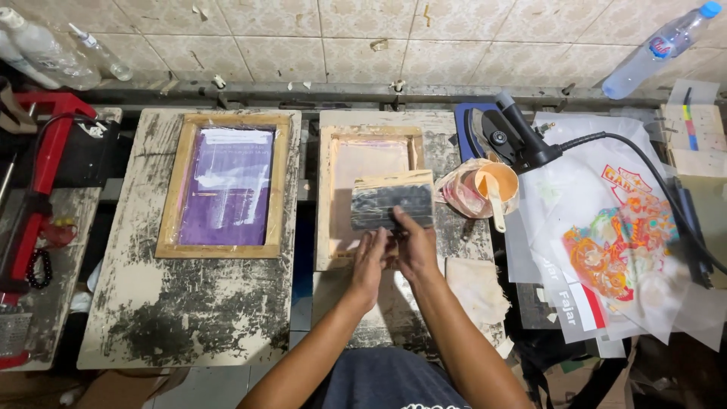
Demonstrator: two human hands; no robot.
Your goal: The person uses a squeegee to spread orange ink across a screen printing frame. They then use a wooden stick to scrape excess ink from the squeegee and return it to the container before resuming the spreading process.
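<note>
Seen from the head camera, both hands grip a wide squeegee [391, 201] that stands on the pale screen [371, 163] of a wooden frame [326, 198] lying on the middle board [443, 144]. The left hand [369, 261] is closed on the handle's near left side, the right hand [414, 241] on its near right, fingers over the dark, ink-stained blade face. The squeegee sits past the middle of the screen, toward the near end; whether any ink lies ahead of it cannot be told. Judging by that position, the pull looks more than half done, with the last near stretch of mesh left to cover and the frame not yet lifted. A second frame with a purple screen [226, 185] lies untouched on the left board [129, 303]. Just right of the working frame stands an orange cup [496, 182] with a spatula [496, 206] in it, on a stained rag. A heat gun [519, 136] and printed transfer sheets [617, 242] lie well to the right, a folded cloth [477, 288] near the right forearm.
</note>
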